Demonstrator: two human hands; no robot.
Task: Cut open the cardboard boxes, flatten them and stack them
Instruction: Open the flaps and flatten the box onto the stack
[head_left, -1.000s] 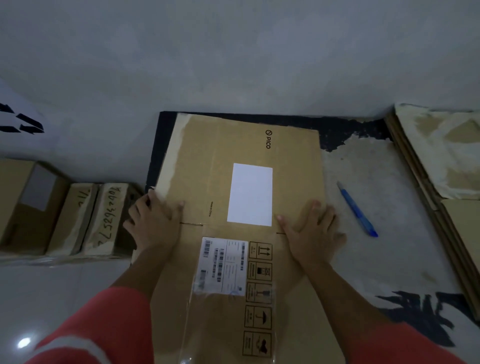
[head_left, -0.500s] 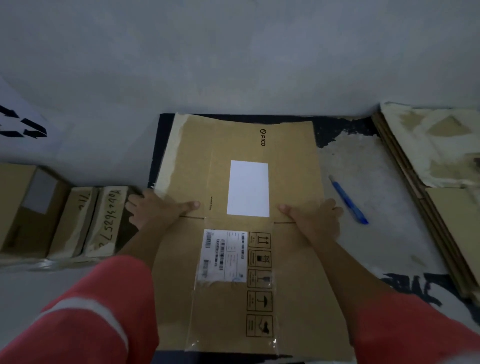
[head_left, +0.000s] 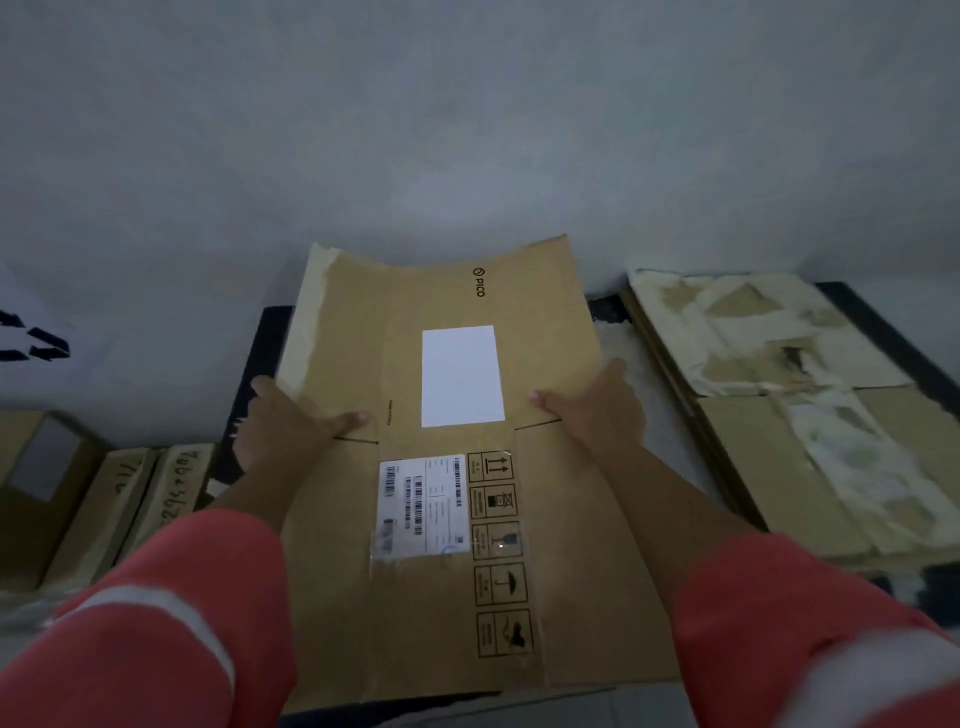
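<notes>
A flattened brown cardboard box (head_left: 566, 545) with a white label, a barcode sticker and a PICO logo is lifted off the floor in the middle of the view, its far end tilted up. My left hand (head_left: 283, 423) grips its left edge, thumb on top and fingers underneath. My right hand (head_left: 597, 410) grips the right edge the same way. A stack of flattened boxes (head_left: 795, 457) with torn white tape lies on the floor to the right.
Several upright, unflattened cardboard boxes (head_left: 104, 499) stand on the left, one with handwritten numbers. A dark mat (head_left: 254, 364) lies under the held box. A pale wall runs across the back. My red sleeves fill the bottom corners.
Both hands went from pressing flat on the box to gripping its side edges and lifting it. The view turned right, so the stack of flattened boxes shows more and the blue pen is hidden.
</notes>
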